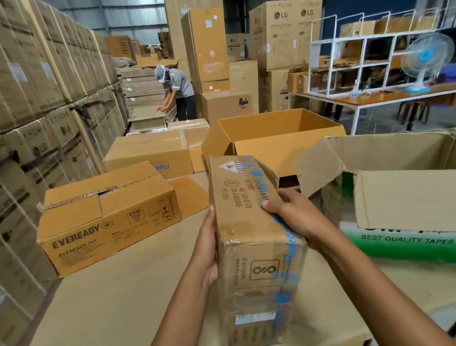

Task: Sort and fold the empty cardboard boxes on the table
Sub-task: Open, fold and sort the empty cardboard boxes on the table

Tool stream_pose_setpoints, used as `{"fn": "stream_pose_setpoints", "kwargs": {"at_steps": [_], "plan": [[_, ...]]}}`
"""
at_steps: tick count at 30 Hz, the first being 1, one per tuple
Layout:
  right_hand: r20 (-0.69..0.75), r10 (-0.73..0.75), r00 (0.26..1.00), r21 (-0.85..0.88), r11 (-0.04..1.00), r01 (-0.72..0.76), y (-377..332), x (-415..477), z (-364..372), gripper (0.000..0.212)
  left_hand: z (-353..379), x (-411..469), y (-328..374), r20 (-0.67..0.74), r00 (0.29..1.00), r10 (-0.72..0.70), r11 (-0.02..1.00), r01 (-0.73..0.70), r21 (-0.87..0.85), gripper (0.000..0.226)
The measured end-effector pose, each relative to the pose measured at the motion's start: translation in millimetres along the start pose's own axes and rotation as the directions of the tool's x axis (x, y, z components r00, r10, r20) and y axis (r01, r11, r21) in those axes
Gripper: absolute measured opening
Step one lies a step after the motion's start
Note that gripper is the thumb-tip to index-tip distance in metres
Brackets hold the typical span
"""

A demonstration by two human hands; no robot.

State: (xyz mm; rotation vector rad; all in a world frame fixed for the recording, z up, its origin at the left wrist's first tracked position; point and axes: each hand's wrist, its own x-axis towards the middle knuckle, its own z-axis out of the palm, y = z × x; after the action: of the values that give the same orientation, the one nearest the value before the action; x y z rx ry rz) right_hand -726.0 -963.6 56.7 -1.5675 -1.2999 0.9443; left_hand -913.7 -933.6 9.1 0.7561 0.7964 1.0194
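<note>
Gripping one taped box (250, 244) from both sides: left hand (206, 250), right hand (297, 216).

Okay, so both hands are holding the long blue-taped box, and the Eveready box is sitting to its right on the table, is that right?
Not quite. The left hand and right hand do hold the blue-taped box, but the Eveready box sits to its left on the table, as the head view shows.
</note>
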Motion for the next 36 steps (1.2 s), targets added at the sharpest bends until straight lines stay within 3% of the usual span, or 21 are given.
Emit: {"fn": "stream_pose_setpoints", "kwargs": {"at_steps": [2,6,10,13,17,21,22,24,27,29,31,36], "plan": [[-0.012,-0.039,0.999,-0.056,0.998,0.038,-10,-5,7,0.037,2,-4,5,-0.004,1.000,0.021,0.999,-0.021,-0.044,0.056],[-0.086,-0.107,0.991,-0.195,0.977,0.089,-26,-20,7,0.021,-4,-12,-5,0.007,0.998,0.067,0.986,-0.065,-0.152,0.055],[-0.114,-0.156,0.981,-0.179,0.975,0.134,-28,-29,13,0.037,-11,-19,-14,0.014,0.993,0.113,0.959,-0.106,-0.264,0.060],[-0.092,-0.206,0.974,-0.174,0.967,0.188,-31,-34,22,0.034,-24,-15,-29,-0.023,0.994,0.107,0.933,-0.108,-0.343,0.072],[0.029,-0.297,0.954,-0.350,0.891,0.288,-26,-37,36,0.032,-43,-5,-55,-0.013,1.000,0.013,0.898,-0.018,-0.439,0.082],[0.112,-0.230,0.967,-0.281,0.926,0.253,-1,-30,34,0.027,-89,5,-68,-0.185,0.981,-0.053,0.977,0.012,-0.215,0.073],[0.119,-0.209,0.971,-0.323,0.916,0.237,9,-26,34,0.030,-96,6,-68,-0.157,0.982,-0.104,0.960,0.058,-0.273,0.062],[0.137,-0.167,0.976,-0.433,0.876,0.211,32,-18,33,0.045,-105,6,-65,-0.269,0.954,-0.131,0.975,0.075,-0.208,0.045],[0.162,-0.162,0.973,-0.518,0.826,0.223,60,-13,37,0.058,-128,11,-50,-0.346,0.901,-0.263,0.964,0.258,-0.061,0.037],[0.163,-0.187,0.969,-0.565,0.787,0.247,72,-9,43,0.058,-137,20,-36,-0.391,0.886,-0.251,0.951,0.301,0.072,0.029],[0.166,-0.212,0.963,-0.628,0.730,0.268,79,-9,52,0.058,-127,19,-34,-0.371,0.897,-0.240,0.932,0.320,0.170,0.029],[0.152,-0.247,0.957,-0.694,0.662,0.281,97,-9,74,0.059,-99,8,-35,-0.250,0.962,-0.114,0.929,0.193,0.317,0.041]]}}
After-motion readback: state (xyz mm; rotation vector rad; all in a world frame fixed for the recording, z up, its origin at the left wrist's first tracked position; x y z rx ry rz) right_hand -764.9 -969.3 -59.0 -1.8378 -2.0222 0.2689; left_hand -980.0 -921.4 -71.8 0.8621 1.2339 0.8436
